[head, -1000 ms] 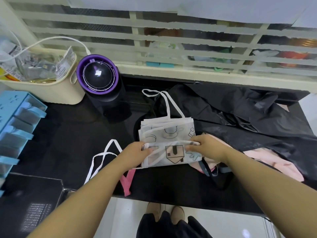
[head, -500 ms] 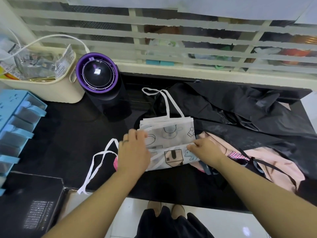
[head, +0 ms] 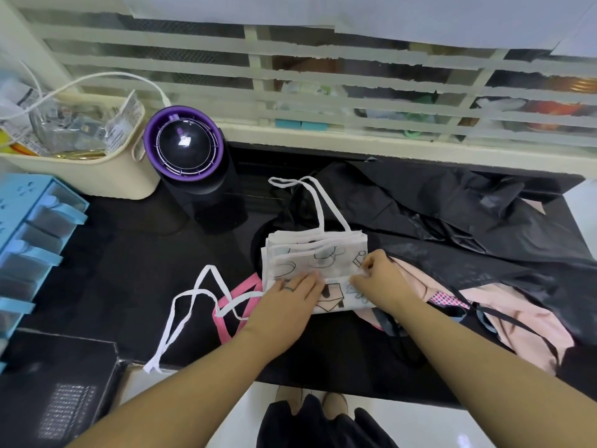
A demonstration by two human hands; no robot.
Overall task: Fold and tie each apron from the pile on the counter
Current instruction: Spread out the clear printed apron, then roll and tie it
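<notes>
Two hands work one white apron, which lies folded into a flat bundle on the black bench, just left of the heap of black aprons and a pink apron. The left hand rests flat on its near left corner, fingers straight and close together. The right hand curls at the right edge, its fingers pinching a fold of the cloth.

Risks, as I judge them:
- If the flat palm lifts too soon, the stacked layers could spring open.
- The long white tie trails over the bench's near edge, so its weight may drag the bundle askew.
- A pink strap lies under the left corner and could be caught into the knot.

The bundle is slightly wider than deep. Its creases run left to right, and its neck loop points away toward the window.
</notes>
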